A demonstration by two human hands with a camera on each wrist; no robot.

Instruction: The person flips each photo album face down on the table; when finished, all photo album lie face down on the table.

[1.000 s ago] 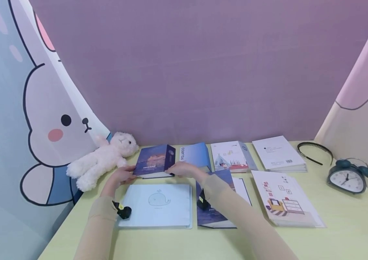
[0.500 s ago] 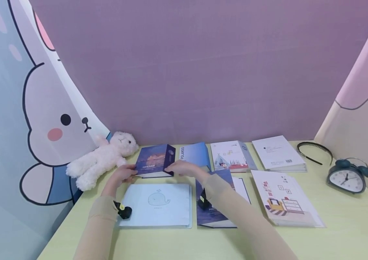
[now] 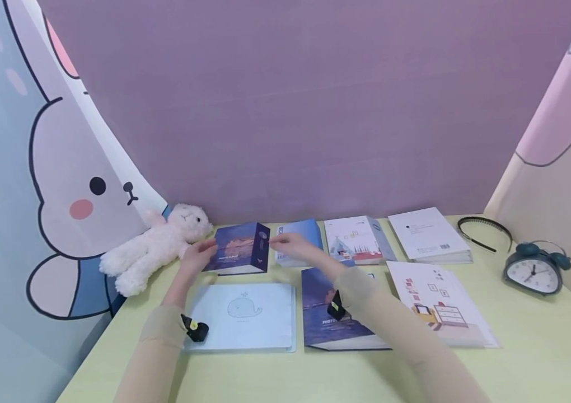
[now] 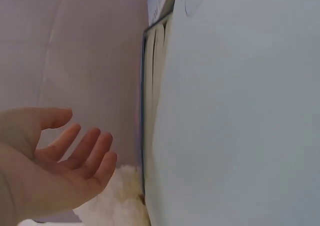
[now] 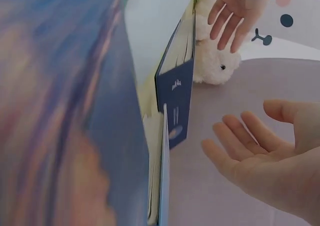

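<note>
A dark blue photo album with a sunset picture lies at the back left of the table. On its left side is my left hand, raised above the tabletop, fingers relaxed and holding nothing. My right hand hovers off the album's right side, in front of a light blue POLAROID album. Both palms show bare in the wrist views: the left hand has loosely bent fingers, and the right hand has its fingers spread apart from the album's dark spine.
A whale-cover album and a second sunset album lie in front, beside a room-picture album. Behind stand a tent-picture album and a white album. A plush toy, headband and alarm clock flank them.
Both hands have let go of the back-left photo album and lifted away from its sides. The album stays in place; the head view has shifted slightly.
</note>
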